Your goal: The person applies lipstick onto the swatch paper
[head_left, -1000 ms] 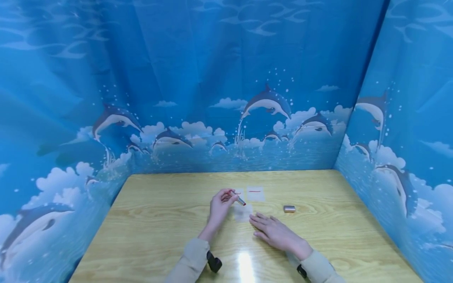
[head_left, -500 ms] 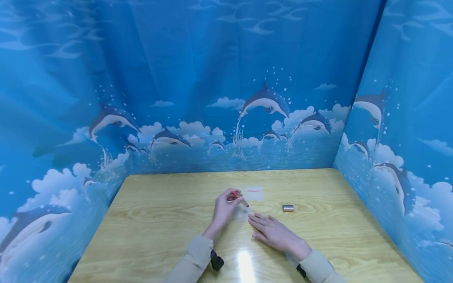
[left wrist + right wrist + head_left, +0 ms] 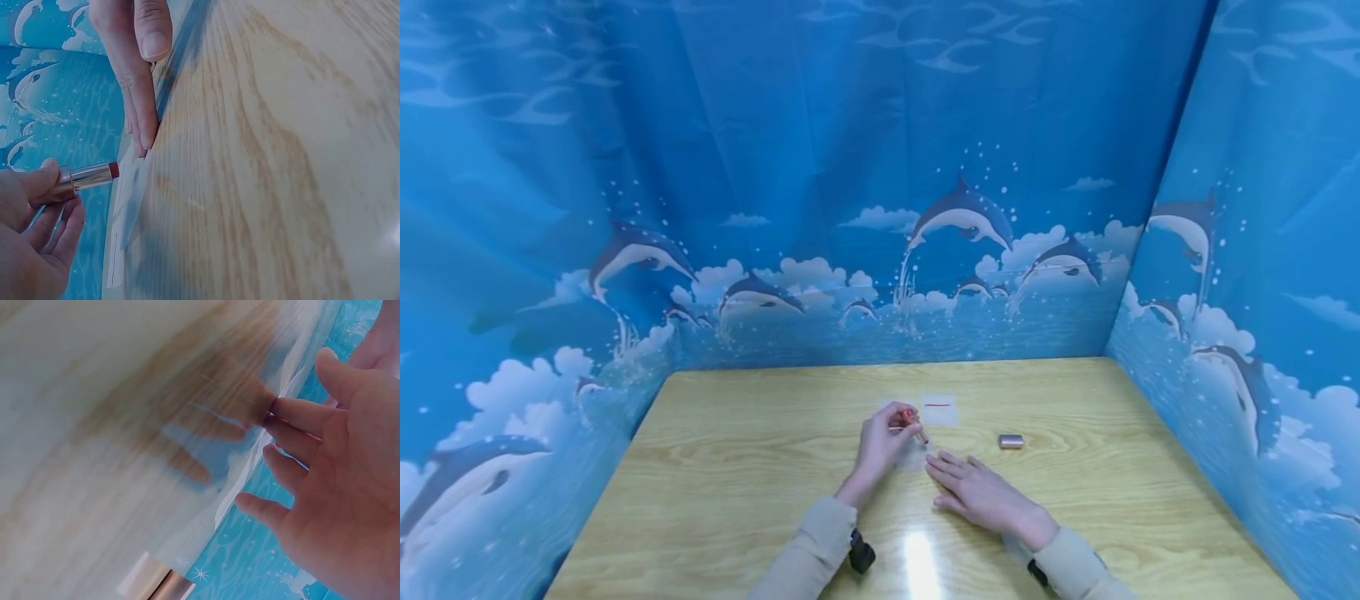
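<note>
While the right hand [image 3: 977,495] stays, lipstick [image 3: 92,175] draws nearer.

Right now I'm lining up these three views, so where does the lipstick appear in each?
Head: lipstick just right of centre, low, in the left hand.
Left wrist: left side, below mid-height, red end pointing right.
Right wrist: not clearly identifiable.
Shared landmark: the right hand.
</note>
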The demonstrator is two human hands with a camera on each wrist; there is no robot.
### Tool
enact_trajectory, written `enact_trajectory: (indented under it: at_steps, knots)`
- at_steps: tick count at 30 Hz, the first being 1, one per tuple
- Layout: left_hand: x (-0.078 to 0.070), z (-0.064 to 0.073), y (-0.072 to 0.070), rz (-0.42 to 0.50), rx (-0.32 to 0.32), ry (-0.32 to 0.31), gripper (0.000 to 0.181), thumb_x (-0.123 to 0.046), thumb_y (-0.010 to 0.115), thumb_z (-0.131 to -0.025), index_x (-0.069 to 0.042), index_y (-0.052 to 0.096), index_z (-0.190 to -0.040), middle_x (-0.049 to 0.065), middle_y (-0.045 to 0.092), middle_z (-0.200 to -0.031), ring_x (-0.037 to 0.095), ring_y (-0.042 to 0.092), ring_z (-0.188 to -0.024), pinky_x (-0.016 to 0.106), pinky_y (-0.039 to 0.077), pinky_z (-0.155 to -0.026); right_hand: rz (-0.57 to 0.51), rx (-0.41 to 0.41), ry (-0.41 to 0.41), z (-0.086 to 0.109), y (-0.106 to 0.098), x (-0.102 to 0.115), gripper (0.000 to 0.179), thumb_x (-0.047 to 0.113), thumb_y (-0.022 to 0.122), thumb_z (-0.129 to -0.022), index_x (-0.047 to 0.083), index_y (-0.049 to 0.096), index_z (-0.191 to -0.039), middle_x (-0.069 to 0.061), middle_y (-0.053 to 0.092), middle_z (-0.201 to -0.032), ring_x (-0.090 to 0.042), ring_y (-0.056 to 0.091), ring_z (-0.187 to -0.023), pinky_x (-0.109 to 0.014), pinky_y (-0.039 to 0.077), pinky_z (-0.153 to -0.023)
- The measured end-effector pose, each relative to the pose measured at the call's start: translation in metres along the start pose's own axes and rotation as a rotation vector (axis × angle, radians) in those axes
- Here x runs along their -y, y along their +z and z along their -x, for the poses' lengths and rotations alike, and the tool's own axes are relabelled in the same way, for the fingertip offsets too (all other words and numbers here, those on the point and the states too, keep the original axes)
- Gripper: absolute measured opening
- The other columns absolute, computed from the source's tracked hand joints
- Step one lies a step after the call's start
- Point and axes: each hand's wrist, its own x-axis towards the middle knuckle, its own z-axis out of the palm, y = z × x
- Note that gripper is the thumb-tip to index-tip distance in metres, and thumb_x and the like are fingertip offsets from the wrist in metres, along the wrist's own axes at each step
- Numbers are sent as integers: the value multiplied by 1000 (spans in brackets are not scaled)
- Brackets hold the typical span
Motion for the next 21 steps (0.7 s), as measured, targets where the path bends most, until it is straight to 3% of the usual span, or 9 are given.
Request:
enact_trajectory:
  at_steps: [11,21]
  knots:
    - [4,0,6,-83,16,70,23,-11,79,-86,-8,73,-108,5,75,-96,20,73,-93,25,61,-82,6,1,-9,-1,1,-1,58,41,49,-106,4,45,-151,-11,39,-160,-34,35,-147,-65,30,-117]
    - [5,1,9,-134,21,89,21,-13,80,-86,-10,74,-106,0,75,-92,17,73,-92,24,61,-83,2,-1,-11,-1,-2,1,57,39,51,-106,3,45,-150,-12,39,-159,-36,35,-147,-66,30,-116]
